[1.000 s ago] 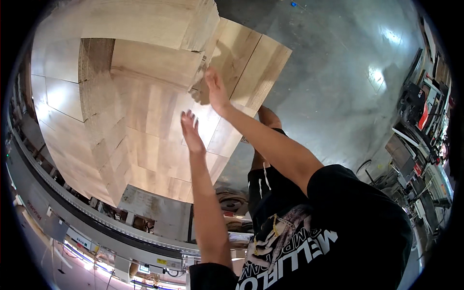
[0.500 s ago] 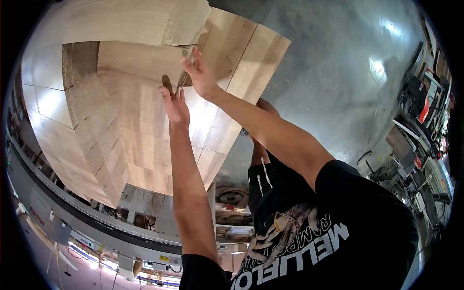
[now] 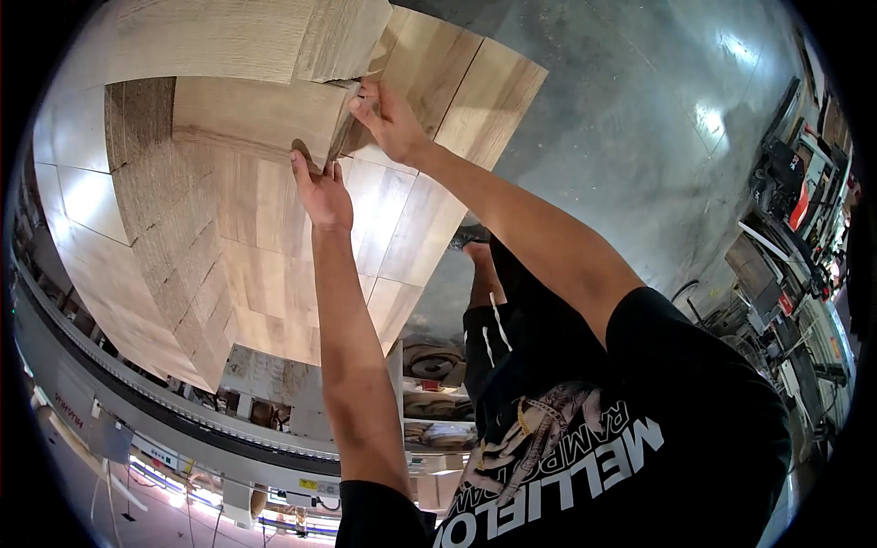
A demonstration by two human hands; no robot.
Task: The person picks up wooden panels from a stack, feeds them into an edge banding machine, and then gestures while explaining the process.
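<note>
A rectangular wood-grain panel (image 3: 260, 111) lies in a recess among pale stacked panels. My left hand (image 3: 324, 199) is at its near corner, thumb up along the front edge and other fingers partly hidden beneath. Along the panel's right-hand edge, my right hand (image 3: 393, 123) has its fingers closed round the rim near the far corner. The panel's edges look darker and slightly raised over the plank-patterned surface (image 3: 274, 215) below it. A dark oval patch shows beside my left thumb; I cannot tell whether it is a shadow.
Tall stacked panels (image 3: 201, 41) rise behind the held panel, and a stepped stack (image 3: 174, 210) stands on the left. Grey floor (image 3: 603, 137) lies to the right. A long machine rail (image 3: 228, 429) runs along the lower left. Tools and equipment (image 3: 786, 237) line the far right.
Both hands have closed in on the panel's edges; my right hand has come slightly down and right, my left hand slightly left. The panel's front edge now shows more plainly.
</note>
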